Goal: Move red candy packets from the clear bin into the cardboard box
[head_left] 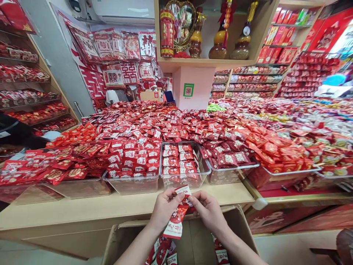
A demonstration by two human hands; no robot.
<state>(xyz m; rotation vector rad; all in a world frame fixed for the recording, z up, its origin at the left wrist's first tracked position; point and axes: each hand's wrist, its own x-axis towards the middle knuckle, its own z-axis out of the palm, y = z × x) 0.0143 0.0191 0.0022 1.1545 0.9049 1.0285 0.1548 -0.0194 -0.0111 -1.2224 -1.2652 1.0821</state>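
My left hand [161, 209] is closed on red and white candy packets, thumb pressed on top. One candy packet [175, 222] hangs down below its fingers. My right hand [209, 210] pinches the right side of an upper packet [183, 190] between thumb and fingers, so both hands touch that small bunch. Underneath is an open cardboard box [245, 226] with several similar packets [161, 252] inside, partly hidden by my forearms. Just ahead, a clear plastic bin [185, 179] holds matching packets stacked in two columns.
Neighbouring bins of red packets [132, 160], dark red packets [231, 156] and orange-red packets [278, 147] line the wooden counter [132, 206]. A pillar [194, 79] with a QR code stands behind, under a display shelf [215, 63]. Stocked shelves [30, 77] rise at left.
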